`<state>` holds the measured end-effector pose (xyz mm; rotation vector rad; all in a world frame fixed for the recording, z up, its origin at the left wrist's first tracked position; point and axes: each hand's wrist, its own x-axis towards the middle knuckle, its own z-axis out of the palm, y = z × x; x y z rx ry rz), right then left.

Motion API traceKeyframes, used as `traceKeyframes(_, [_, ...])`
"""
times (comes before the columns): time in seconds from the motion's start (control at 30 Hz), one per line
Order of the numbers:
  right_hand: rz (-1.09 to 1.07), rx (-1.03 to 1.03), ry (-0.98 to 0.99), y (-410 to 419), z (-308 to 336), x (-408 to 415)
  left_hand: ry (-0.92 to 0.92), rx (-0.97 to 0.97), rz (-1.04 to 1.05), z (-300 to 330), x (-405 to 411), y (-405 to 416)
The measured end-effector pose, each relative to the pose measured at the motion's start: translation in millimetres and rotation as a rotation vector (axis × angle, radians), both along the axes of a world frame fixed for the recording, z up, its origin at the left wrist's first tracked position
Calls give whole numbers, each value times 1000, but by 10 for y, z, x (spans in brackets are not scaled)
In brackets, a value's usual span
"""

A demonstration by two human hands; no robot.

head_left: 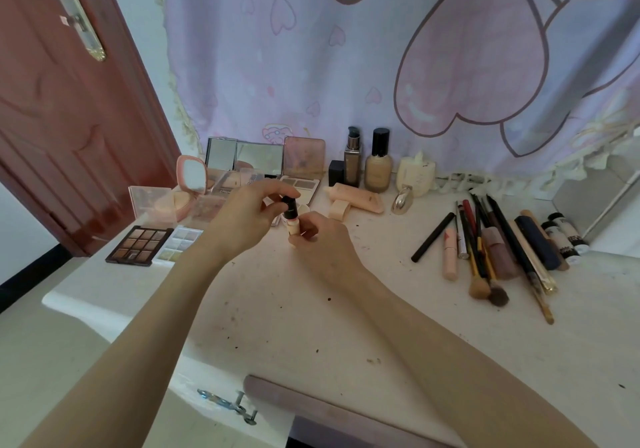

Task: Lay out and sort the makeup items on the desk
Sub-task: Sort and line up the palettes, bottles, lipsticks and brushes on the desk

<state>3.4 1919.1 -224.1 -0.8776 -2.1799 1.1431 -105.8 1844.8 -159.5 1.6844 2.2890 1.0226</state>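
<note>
Head view looks down over the speckled white desk [311, 326], whose near edge is partly covered by two bare forearms. Nearest on it, a grey-mauve flat strip [332, 409] runs off the bottom edge, so what it is cannot be told. Mid-desk, the right hand [322, 240] grips a small beige tube with a black cap [292, 217], its lower end hidden in the curled fingers. The left hand [249, 212] pinches the black cap from above; whether the cap is on or loose is unclear. Right of the tube, a fanned row of pencils, brushes and slim tubes [491, 250] overlaps, hard to count. Left of it lie a dark brown-shade eyeshadow palette [138, 245] and a pale clear palette [178, 243]. Behind the tube, open mirrored compacts [242, 160] are partly hidden by the left hand; further right stand two black-capped foundation bottles [367, 162] against a lilac heart-print curtain [346, 49].
</note>
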Motion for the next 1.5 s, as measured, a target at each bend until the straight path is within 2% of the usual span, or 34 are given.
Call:
traceKeyframes(0.4, [-4, 19, -22, -3, -1, 18, -5, 19, -23, -12, -2, -11])
traceKeyframes(0.6, [-27, 14, 13, -36, 8, 318, 55, 270, -13, -77, 178, -135])
traceKeyframes(0.77, [-76, 187, 57, 68, 135, 891, 57, 424, -37, -289, 563, -135])
traceKeyframes(0.93, [-234, 357, -4, 349, 271, 1509, 6, 228, -160, -460, 1074, 83])
traceKeyframes(1.13, [-504, 363, -333, 694, 172, 2036, 45, 117, -267, -644, 1533, 422])
traceKeyframes(1.27, [-499, 305, -502, 689, 149, 2180, 137, 53, -272, -700, 1724, 604])
traceKeyframes(1.37, [-509, 292, -513, 683, 137, 2178, 225, -48, -294, -760, 1728, 663])
traceKeyframes(1.5, [-529, 329, -604, 643, 156, 2142, 276, -91, -322, -767, 1711, 627])
